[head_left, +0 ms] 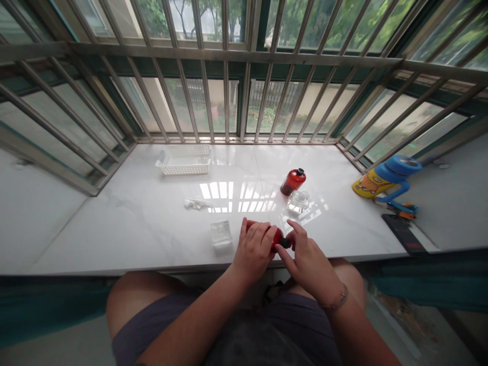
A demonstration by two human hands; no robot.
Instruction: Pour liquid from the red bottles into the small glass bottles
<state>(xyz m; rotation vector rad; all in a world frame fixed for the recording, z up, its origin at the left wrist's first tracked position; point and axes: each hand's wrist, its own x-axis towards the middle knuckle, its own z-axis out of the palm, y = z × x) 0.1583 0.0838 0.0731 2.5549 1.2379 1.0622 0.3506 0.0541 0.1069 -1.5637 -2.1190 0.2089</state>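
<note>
A red bottle lies on its side near the counter's front edge, its black neck or cap pointing right. My left hand is wrapped over the bottle's body and hides much of it. The thumb and fingers of my right hand close on the black end. Beyond my right hand, another red bottle with a dark top leans beside a clear, faceted glass-like piece. Left of my hands sits a clear square container, and a crumpled white tissue lies behind it.
A white perforated basket stands at the back left of the white counter. At the right are a blue and yellow bottle and a black phone. Metal window bars rise along the back and sides.
</note>
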